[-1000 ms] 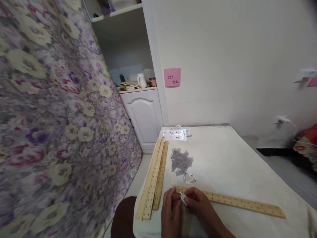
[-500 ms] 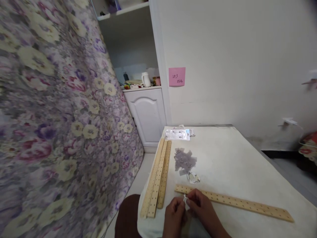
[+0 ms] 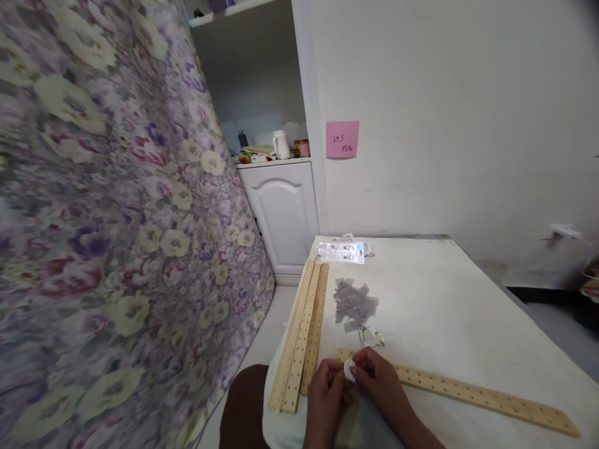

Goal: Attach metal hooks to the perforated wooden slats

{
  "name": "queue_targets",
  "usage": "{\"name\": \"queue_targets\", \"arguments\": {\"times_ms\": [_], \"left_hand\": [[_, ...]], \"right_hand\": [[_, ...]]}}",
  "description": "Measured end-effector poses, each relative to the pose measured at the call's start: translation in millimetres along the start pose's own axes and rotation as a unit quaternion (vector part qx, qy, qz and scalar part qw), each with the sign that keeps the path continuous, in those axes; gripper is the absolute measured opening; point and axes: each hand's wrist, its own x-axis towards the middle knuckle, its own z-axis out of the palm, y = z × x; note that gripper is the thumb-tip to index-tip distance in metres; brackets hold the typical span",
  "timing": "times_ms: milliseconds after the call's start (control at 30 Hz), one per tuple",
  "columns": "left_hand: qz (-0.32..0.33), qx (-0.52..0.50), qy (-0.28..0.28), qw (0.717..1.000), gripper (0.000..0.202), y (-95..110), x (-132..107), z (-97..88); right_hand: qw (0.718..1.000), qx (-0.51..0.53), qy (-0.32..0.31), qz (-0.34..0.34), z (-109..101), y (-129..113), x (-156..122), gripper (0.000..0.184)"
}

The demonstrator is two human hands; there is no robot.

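Note:
At the near side of the table my left hand (image 3: 327, 388) and my right hand (image 3: 378, 375) meet, fingertips pinched on one small white piece (image 3: 349, 370). Its exact kind is too small to make out. Just beyond them, a flat wooden strip with rows of holes (image 3: 472, 393) slants off to the right, its left end partly covered by my hands. Past it sit a few small whitish pieces (image 3: 373, 337) beside a heap of small grey translucent packets (image 3: 354, 302) with tiny shiny bits.
Several more perforated wooden strips (image 3: 303, 337) lie lengthwise along the table's left side. A clear blister package (image 3: 340, 252) rests at the far left corner. A floral curtain (image 3: 140, 218) hangs on the left, and a white cabinet (image 3: 283, 212) stands behind.
My hands have turned the small white piece, which now shows a rounder face, and lifted slightly over the strip's left end. The camera view has shifted a little.

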Motion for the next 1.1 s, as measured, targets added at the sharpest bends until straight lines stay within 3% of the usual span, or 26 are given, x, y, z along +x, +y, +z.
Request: {"name": "queue_targets", "arguments": {"times_ms": [200,467,700,833,967,1100], "left_hand": [[0.004,-0.019,0.01,1.0,0.017,-5,0,1.0],[0.011,-0.036,-0.008,0.999,0.024,-5,-3,5.1],[0.035,-0.029,0.022,0.999,0.036,-10,-3,2.7],[0.049,-0.038,0.022,0.998,0.042,-12,-5,1.8],[0.062,-0.01,0.007,0.998,0.033,-10,-7,1.6],[0.056,-0.013,0.008,0.998,0.026,-13,-7,0.8]], "right_hand": [[1.0,0.012,0.008,-0.006,2,-7,-4,0.012],[0.997,0.072,0.005,0.034,2,-14,-9,0.015],[0.997,0.06,-0.01,0.041,0,-5,-10,0.021],[1.0,0.003,-0.007,-0.007,-2,3,-10,0.025],[0.993,-0.091,-0.004,-0.072,-5,2,-9,0.026],[0.992,-0.096,0.03,-0.075,-6,0,-9,0.02]]}}
